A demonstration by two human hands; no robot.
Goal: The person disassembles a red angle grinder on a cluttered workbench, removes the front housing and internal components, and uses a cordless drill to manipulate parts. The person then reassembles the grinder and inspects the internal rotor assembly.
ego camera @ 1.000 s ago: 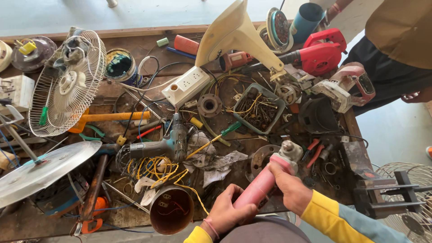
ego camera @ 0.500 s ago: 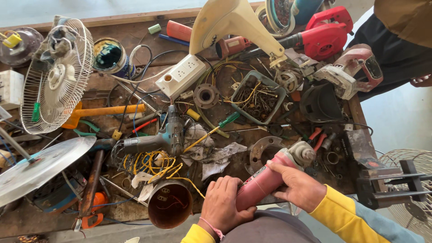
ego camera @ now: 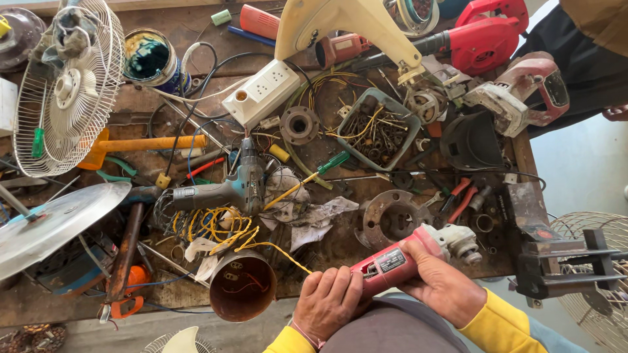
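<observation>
Pink angle grinder [ego camera: 407, 256] sits at the bench's near edge, about 5 o'clock of the bench. My left hand [ego camera: 329, 302] is clenched round its tail end; my right hand [ego camera: 445, 285] wraps the body just behind the metal gear head, which points toward 2 o'clock. Rusty open can [ego camera: 243, 287] lies at 9 o'clock of my left hand, near. Round metal flange [ego camera: 390, 218] lies at 12 o'clock of the grinder, just beside it.
</observation>
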